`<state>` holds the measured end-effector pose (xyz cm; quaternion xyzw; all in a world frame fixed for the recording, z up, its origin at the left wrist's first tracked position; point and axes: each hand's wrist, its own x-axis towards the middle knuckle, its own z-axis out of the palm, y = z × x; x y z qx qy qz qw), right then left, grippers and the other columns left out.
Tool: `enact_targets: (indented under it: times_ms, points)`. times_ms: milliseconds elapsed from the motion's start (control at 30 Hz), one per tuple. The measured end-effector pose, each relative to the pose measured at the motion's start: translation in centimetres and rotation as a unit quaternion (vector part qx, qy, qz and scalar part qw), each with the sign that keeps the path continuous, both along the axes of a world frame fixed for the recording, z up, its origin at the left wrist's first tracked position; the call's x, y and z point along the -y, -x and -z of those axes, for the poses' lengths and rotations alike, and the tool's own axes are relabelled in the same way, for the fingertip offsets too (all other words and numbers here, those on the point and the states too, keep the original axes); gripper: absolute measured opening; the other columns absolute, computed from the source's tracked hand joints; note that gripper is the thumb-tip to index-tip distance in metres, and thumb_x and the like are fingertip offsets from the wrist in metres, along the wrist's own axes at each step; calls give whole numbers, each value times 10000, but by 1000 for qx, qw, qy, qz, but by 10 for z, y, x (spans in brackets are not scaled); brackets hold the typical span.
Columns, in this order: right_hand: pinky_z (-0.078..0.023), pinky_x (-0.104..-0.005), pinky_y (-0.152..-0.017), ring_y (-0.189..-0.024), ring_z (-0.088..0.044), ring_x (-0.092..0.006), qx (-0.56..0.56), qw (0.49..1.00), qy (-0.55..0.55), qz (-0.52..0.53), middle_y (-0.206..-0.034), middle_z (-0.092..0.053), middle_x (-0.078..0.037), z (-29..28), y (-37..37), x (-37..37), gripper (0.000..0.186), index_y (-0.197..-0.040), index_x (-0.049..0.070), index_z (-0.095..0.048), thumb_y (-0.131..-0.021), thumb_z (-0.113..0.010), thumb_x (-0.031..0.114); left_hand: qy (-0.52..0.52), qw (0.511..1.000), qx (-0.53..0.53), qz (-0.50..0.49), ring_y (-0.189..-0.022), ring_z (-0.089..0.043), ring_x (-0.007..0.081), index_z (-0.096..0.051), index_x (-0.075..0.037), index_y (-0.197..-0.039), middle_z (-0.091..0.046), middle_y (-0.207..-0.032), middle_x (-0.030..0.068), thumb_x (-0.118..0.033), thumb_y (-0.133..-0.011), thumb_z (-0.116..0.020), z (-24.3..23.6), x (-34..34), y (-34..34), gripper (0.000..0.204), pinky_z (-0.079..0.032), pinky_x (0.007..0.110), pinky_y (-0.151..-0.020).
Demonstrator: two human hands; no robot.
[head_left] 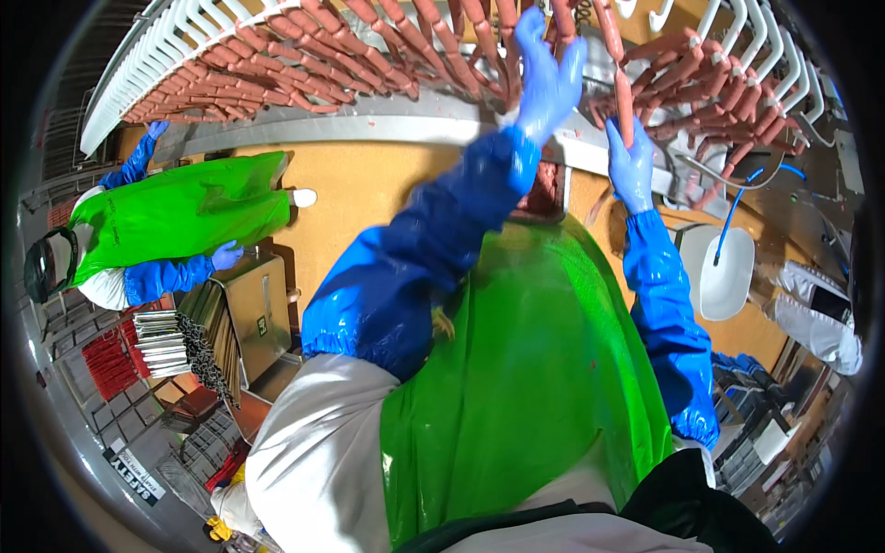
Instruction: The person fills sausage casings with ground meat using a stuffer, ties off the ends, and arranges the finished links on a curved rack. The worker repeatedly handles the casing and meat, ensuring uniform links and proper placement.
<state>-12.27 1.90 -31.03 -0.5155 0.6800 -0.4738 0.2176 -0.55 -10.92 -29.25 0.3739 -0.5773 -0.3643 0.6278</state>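
Observation:
Strings of linked pink sausages [304, 41] hang in loops from a row of white hooks along the top. My left hand [550, 83], in a blue glove, is raised among the hanging links, thumb and fingers apart, with nothing visible between them. To its right, my right hand [631, 170], also gloved, has its thumb and fingers round the lower end of a hanging sausage [624, 97]. More loops of sausages [728, 83] hang at the right, beyond that hand.
Below the hooks runs a long metal ledge [387, 124]. A metal container of ground meat [544, 194] sits against my green apron. At the left, a co-worker in a green apron [184, 203] stands by a metal cart [258, 309]. A white tub [726, 276] is at the right.

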Motion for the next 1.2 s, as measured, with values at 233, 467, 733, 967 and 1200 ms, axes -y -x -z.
enact_targets:
  times_ms: [233,467,733,967,1200]
  points:
    - [-400,-401,-919,-1031,-540,-281,-14,998,-58,-14,-1087,-569,-211,39,4,8,365,-1189,-24,-521,-923,-432,210,-184,935,115,279,-605,-498,107,-558,-44,-798,-478,-650,-3,-269,-940,-509,55,16,-32,271,-548,319,-692]
    - [-445,-275,-698,-790,-540,-97,67,989,-115,-63,-893,-595,-17,8,-28,21,202,-1038,-11,-675,-893,-659,130,-339,851,4,400,-649,-618,173,-584,14,-1127,-650,-839,87,-303,-1003,-402,34,-30,-82,386,-522,278,-651]
    - [-461,-221,-555,-667,-559,-112,638,763,-63,-77,-864,-611,-38,-4,-84,24,276,-1166,45,-576,-944,-574,208,-92,858,369,346,-939,-573,453,-507,8,-1123,-601,-992,268,-306,-978,-361,-27,-28,-99,375,-431,526,-807]
    - [-502,-288,-756,-834,-591,-136,105,957,-74,-262,-890,-635,-38,-31,-55,41,243,-1062,1,-638,-901,-576,172,-578,625,-41,522,-494,-361,91,-448,-179,-783,-372,-615,-46,-539,-1016,-297,-29,-35,-139,455,-295,265,-442]
    - [-444,-319,-971,-1108,-560,-207,449,878,108,-128,-1218,-574,-89,-41,-96,49,445,-1279,24,-490,-846,-595,39,-448,169,-696,535,-547,-467,107,-502,-124,-799,-451,-668,-27,-159,-940,-485,-68,-25,-61,146,-434,270,-500]
